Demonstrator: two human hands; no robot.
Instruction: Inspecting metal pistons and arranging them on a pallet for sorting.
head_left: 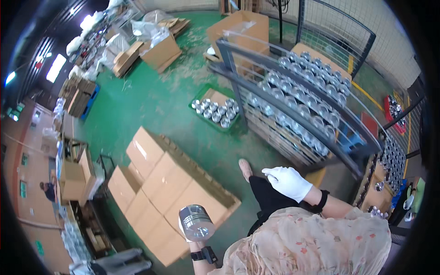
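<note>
My left hand [182,228], in a white glove, grips a shiny metal piston [197,223] in the lower middle of the view. The piston hides most of that hand's fingers. It is held up in front of stacked cardboard cartons [176,190]. My right hand [288,182], also white-gloved, hangs over my dark trouser leg with its back upward. Its fingers are loosely bent, and nothing shows in it. Nearest to it stands a dark metal rack [293,110] carrying rows of pistons [298,94].
A green tray [211,86] of pistons lies on the green floor [133,105] ahead. Open cardboard boxes [161,52] and plastic wrap stand farther back. More pistons [392,158] line a bench at the right. A person [49,190] is far off at the left.
</note>
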